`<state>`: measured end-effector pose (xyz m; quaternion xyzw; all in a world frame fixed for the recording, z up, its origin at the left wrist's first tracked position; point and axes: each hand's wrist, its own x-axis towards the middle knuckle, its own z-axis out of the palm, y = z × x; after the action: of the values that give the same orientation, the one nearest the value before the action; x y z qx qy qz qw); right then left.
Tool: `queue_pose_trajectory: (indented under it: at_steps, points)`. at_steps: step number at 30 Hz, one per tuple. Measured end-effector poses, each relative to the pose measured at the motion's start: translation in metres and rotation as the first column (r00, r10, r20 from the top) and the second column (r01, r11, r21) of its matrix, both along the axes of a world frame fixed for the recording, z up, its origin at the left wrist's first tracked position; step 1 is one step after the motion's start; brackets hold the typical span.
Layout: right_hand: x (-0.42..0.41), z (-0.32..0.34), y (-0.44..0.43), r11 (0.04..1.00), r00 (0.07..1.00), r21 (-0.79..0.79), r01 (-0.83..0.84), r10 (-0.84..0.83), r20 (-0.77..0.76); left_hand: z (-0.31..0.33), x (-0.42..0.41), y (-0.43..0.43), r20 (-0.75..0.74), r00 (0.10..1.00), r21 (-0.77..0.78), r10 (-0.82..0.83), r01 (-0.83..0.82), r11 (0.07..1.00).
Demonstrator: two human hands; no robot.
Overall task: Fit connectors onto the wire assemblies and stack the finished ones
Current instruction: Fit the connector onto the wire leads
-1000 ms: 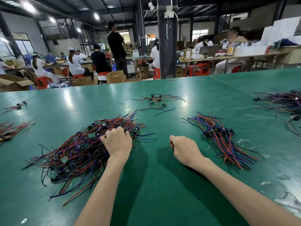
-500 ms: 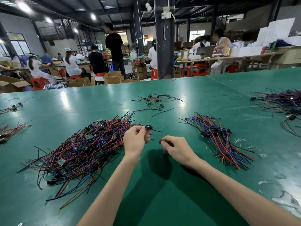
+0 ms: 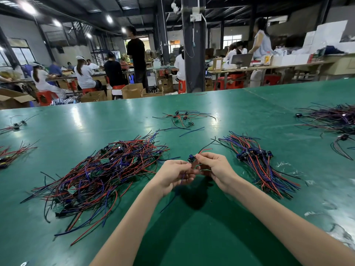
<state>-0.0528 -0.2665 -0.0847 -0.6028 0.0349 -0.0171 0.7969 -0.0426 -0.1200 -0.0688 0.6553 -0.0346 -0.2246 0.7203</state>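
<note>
1. Above the green table (image 3: 192, 237), the left hand (image 3: 173, 174) had its fingers curled, pinching one wire assembly (image 3: 205, 150), whose red and black leads rose past the fingertips.
2. The right hand (image 3: 215, 167), at its three o'clock, pinched the same assembly by the small dark connector (image 3: 190, 158) between both hands.
3. At nine o'clock lay the loose wire pile (image 3: 99, 173), and at three o'clock the stacked bundle (image 3: 257, 162).
4. Farther off at twelve o'clock sat a small wire cluster (image 3: 182, 118).
</note>
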Motion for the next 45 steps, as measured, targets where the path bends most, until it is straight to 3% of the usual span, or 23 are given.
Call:
queue_pose_trajectory:
  at_steps: [6, 10, 17, 21, 25, 27, 29, 31, 33, 36, 40, 42, 45]
  points:
    - [0.002, 0.001, -0.001, 1.000, 1.000, 0.023, 0.004, -0.003, -0.027, -0.001, 0.002, 0.004, 0.004, 0.999, 0.019, -0.051, 0.051, 0.998]
    - [0.004, 0.001, -0.004, 0.993, 0.997, -0.088, 0.075, -0.078, -0.029, 0.000, 0.002, 0.007, 0.020, 0.993, 0.060, -0.114, 0.112, 0.992]
    - [0.025, 0.015, -0.014, 0.984, 0.963, 0.024, 0.175, -0.166, -0.212, -0.010, 0.009, 0.007, -0.035, 0.997, -0.028, 0.062, -0.063, 0.998]
    - [0.072, 0.043, -0.021, 0.962, 0.949, 0.152, 0.226, -0.183, -0.256, -0.016, 0.016, 0.003, -0.022, 0.962, -0.119, 0.271, -0.272, 0.955]
    - [0.122, 0.068, -0.026, 0.951, 0.994, 0.308, -0.005, 0.038, -0.099, -0.025, 0.016, 0.001, 0.109, 0.938, -0.089, 0.328, -0.319, 0.944]
    - [0.134, 0.070, -0.024, 0.972, 0.980, 0.196, -0.131, 0.157, -0.124, -0.029, 0.015, -0.001, 0.193, 0.936, -0.028, 0.295, -0.295, 0.955]
    - [0.138, 0.064, -0.016, 0.973, 0.950, -0.091, -0.211, 0.182, -0.253, -0.031, 0.014, -0.003, 0.261, 0.929, 0.043, 0.263, -0.284, 0.958]
    - [0.137, 0.055, -0.004, 0.880, 0.941, -0.398, -0.260, 0.139, -0.308, -0.033, 0.015, -0.005, 0.309, 0.920, 0.106, 0.241, -0.286, 0.952]
    - [0.132, 0.046, 0.009, 0.761, 0.954, -0.590, -0.271, 0.132, -0.268, -0.034, 0.015, -0.006, 0.350, 0.906, 0.151, 0.238, -0.306, 0.940]
    - [0.121, 0.035, 0.028, 0.659, 0.961, -0.700, -0.276, 0.203, -0.187, -0.033, 0.014, -0.007, 0.409, 0.873, 0.178, 0.267, -0.363, 0.915]
    - [0.110, 0.025, 0.061, 0.338, 0.933, -0.939, -0.066, 0.355, 0.062, -0.034, 0.016, -0.007, 0.438, 0.844, 0.185, 0.310, -0.422, 0.888]
    - [0.108, 0.022, 0.076, 0.283, 0.897, -0.959, -0.017, 0.427, 0.110, -0.034, 0.017, -0.006, 0.426, 0.842, 0.184, 0.330, -0.438, 0.880]
    - [0.111, 0.021, 0.084, 0.225, 0.906, -0.973, -0.056, 0.421, 0.045, -0.035, 0.018, -0.004, 0.398, 0.834, 0.158, 0.381, -0.472, 0.867]
